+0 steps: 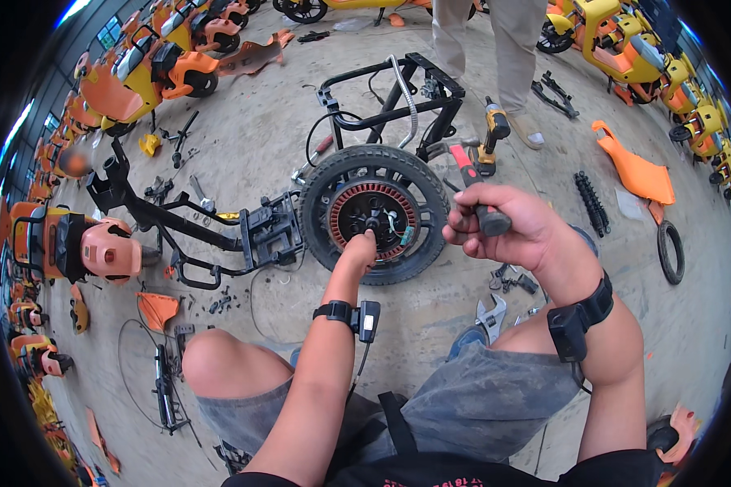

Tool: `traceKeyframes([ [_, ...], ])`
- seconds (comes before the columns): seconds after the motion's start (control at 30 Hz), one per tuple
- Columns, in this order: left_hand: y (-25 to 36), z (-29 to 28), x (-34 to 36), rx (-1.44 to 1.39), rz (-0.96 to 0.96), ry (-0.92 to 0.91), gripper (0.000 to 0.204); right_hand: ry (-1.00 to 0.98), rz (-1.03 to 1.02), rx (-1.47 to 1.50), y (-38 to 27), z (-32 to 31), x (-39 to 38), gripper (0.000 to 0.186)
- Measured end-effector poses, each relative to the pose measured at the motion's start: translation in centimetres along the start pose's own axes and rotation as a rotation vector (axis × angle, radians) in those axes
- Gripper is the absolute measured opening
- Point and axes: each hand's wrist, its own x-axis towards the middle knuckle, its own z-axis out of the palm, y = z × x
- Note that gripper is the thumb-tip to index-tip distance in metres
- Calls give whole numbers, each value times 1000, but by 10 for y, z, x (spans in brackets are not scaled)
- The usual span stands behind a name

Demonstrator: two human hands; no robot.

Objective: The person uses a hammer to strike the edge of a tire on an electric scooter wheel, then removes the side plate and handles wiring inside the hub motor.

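My right hand (508,223) is wrapped round the grip of a claw hammer (466,165) with a red and black handle, raised to the right of a wheel. The wheel's black tyre (321,243) lies flat, and its open hub shows a ring of copper windings, the stator (335,213). My left hand (361,249) is closed at the stator's lower middle, just below the axle (373,221), thumb toward it. What its fingers hold, if anything, is hidden. Thin loose wires and a small green board (407,235) sit at the stator's right.
A black scooter frame (219,235) lies left of and behind the wheel. A yellow cordless drill (493,134) stands beyond the hammer, near a person's legs (508,57). An adjustable wrench (490,315) is by my foot. An orange panel (635,166) and shock absorber (591,203) lie right.
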Motion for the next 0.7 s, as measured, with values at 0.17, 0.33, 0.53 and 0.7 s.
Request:
traceKeyframes([
  [0.17,-3,1,4,-57,9,-10,58,64,8,-272,5,5,-9,17],
  [0.33,-6,2,9,-42,22,19,59,67,64,-362,14,6,-3,18],
  [0.53,-6,4,11,-57,15,2,58,106,183,-277,23,-4,17,17],
  [0.7,-11,4,17,-44,19,37,65,137,206,-295,27,-15,29,16],
])
